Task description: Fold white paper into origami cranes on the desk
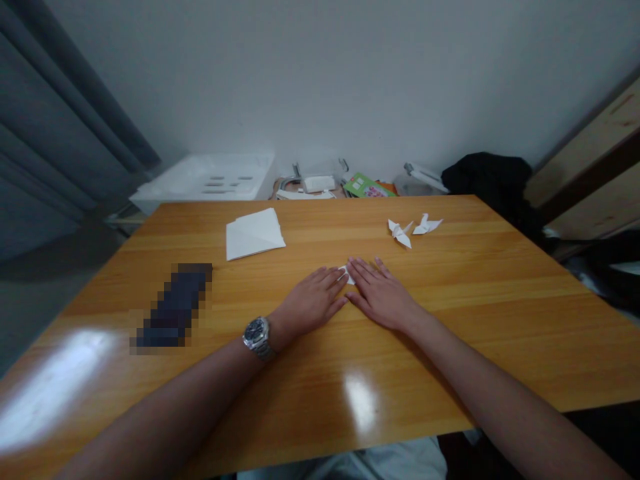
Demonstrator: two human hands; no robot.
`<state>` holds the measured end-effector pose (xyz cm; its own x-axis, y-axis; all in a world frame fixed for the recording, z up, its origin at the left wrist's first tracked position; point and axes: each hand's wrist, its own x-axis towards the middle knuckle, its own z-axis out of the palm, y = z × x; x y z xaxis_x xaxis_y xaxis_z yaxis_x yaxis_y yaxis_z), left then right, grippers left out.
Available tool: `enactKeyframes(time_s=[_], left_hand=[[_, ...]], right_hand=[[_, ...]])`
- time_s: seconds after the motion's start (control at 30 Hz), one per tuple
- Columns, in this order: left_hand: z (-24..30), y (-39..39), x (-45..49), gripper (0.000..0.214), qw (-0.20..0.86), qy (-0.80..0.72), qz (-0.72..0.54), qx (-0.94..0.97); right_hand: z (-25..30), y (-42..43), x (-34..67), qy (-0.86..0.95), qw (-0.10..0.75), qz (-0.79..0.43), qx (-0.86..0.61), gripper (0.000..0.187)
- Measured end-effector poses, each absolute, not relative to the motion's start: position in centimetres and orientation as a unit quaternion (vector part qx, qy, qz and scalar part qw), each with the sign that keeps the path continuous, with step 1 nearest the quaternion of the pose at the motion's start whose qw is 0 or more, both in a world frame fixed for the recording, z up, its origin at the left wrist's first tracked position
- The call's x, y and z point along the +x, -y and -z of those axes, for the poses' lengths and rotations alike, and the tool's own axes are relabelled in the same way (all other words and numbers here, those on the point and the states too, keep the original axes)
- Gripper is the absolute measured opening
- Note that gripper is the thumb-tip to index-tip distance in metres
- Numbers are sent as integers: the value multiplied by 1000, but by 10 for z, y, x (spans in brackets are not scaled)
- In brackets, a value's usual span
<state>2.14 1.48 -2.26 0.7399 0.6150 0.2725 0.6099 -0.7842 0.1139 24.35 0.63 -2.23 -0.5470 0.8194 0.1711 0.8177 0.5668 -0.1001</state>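
Note:
Both my hands lie on the wooden table, fingers over a small folded piece of white paper [351, 281]. My left hand [313, 300], with a metal watch [257, 333] on its wrist, rests flat with its fingertips at the paper's left side. From the other side, my right hand [379, 293] lies flat with its fingers stretched out over the paper's right part. Only a little of the paper shows between the hands; its full shape is hidden. Past my right hand sit two folded white paper cranes [400, 233], side by side.
A stack of white paper sheets [254, 233] lies at the back left of the table [490, 287]. A dark pixelated object [175, 307] is at the left. Behind the far edge are a white plastic tray [210, 177], a green booklet [369, 187] and a black cloth-like heap [487, 177].

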Motion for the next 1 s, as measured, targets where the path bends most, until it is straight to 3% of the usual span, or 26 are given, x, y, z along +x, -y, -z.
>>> enactKeyframes(time_s=[0.33,1.0], left_hand=[[24,-9,17,54,22,-342,-120,932],[24,-11,17,51,44,-342,-137,929]], right_hand=[[31,-9,249,874,99,-62,-472,69],[24,5,293,816,74,-57,-570,68]])
